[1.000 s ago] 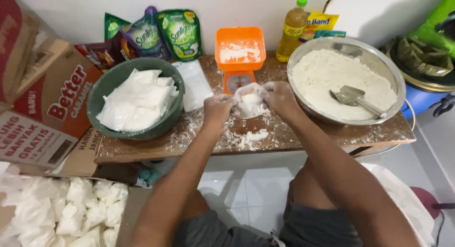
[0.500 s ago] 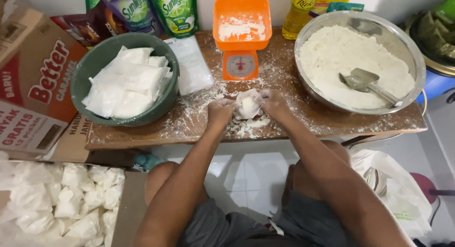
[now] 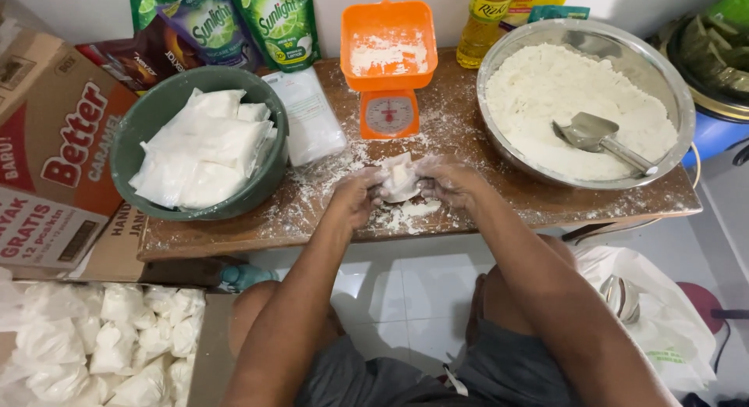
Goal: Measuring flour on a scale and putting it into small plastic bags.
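Small plastic bag of flour (image 3: 399, 179): clear, soft and crumpled, white powder inside, its mouth turned up and away from the person, long axis roughly upright; it sits on the front middle of the wooden desk (image 3: 234, 237), above a spilled patch of flour. Round steel bowl (image 3: 679, 95), right, heaped with flour, a metal scoop (image 3: 593, 134) lying in it. Round green basin (image 3: 148, 118), left, piled with flat filled packets. Orange kitchen scale (image 3: 388, 71) behind the bag, its tray dusted white. Left hand (image 3: 355, 198) and right hand (image 3: 451, 182), floury, each grip pinching a side of the bag.
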